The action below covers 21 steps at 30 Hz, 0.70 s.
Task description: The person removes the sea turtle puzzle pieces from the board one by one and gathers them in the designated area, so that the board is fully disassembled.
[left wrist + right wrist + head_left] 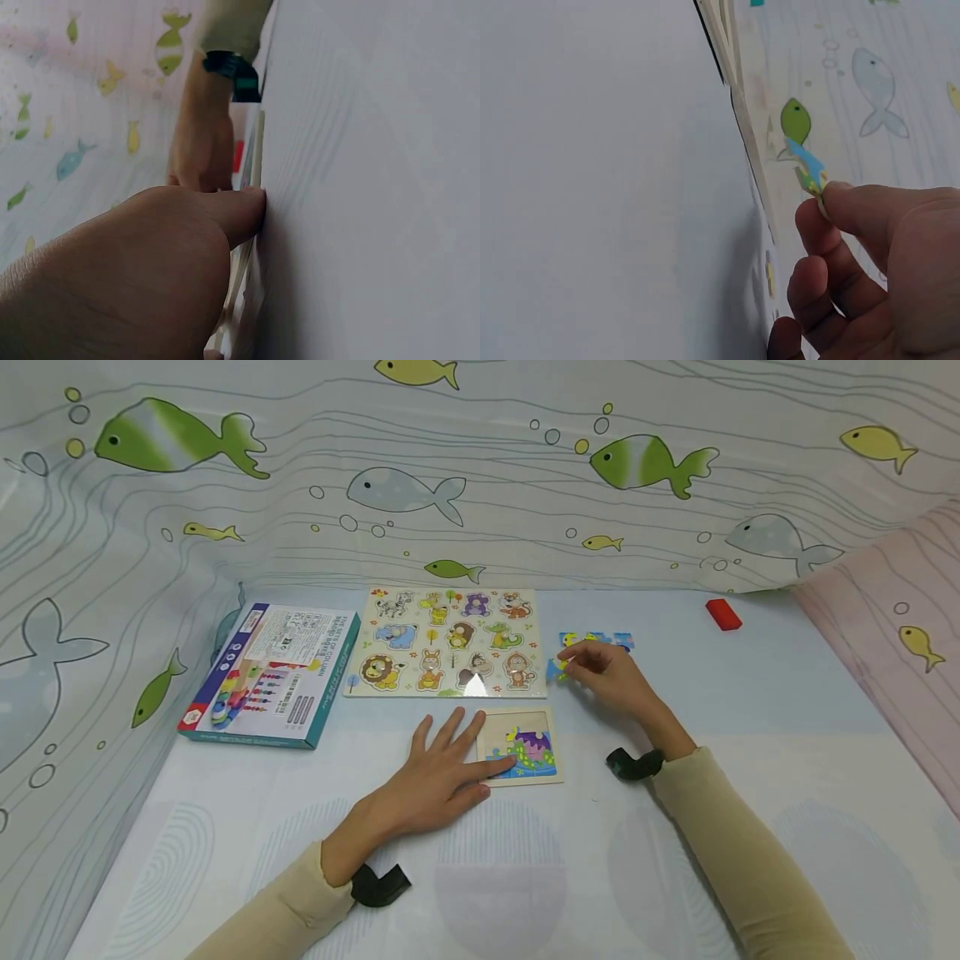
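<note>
A small wooden tray puzzle (557, 747) lies in front of me, with its right and lower part filled by joined pieces showing a purple and green picture (534, 745). My left hand (442, 781) rests flat with spread fingers across the tray's left side, and one fingertip touches the pieces. Between thumb and index finger, my right hand (611, 677) pinches a blue, green and yellow puzzle piece (807, 166), held off the table. Several loose puzzle pieces (596, 637) lie just beyond that hand, partly hidden by it.
An animal puzzle board (446, 640) lies behind the tray. To its left is a flat toy box (270, 677) with a teal edge. A red block (723, 615) sits at the back right. The fish-patterned cloth (480, 468) rises behind the table.
</note>
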### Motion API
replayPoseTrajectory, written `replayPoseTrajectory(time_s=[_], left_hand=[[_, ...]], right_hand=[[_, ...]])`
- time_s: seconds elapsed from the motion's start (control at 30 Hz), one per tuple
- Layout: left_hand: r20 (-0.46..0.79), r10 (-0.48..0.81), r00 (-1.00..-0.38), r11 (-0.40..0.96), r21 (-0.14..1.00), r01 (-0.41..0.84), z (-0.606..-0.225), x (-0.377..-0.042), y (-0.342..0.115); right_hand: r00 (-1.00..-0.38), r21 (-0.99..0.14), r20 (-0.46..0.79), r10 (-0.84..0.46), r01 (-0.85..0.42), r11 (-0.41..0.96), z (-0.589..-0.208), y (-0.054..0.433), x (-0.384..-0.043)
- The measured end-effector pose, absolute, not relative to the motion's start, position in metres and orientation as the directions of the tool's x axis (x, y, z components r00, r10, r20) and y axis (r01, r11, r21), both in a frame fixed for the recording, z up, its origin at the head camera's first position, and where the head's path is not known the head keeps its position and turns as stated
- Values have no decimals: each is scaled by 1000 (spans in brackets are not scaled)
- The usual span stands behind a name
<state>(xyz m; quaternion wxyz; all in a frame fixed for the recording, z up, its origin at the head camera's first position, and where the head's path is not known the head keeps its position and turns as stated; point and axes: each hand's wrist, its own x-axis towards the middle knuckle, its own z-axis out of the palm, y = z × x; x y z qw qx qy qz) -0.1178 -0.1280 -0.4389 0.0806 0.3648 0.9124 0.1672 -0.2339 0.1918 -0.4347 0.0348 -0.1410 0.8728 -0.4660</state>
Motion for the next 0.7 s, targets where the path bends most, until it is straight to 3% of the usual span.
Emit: replayPoseTrajectory(time_s=[0.3,0.7], left_hand=[[-30,688,-725,683,364,633,-440,-118,-127],[-30,687,-726,684,365,632,-438,-118,-127]], right_hand=[[-993,-764,23,-118,-94,638,-441,203,-238],[-990,-711,-7,-139,-93,697,-441,203,-239]])
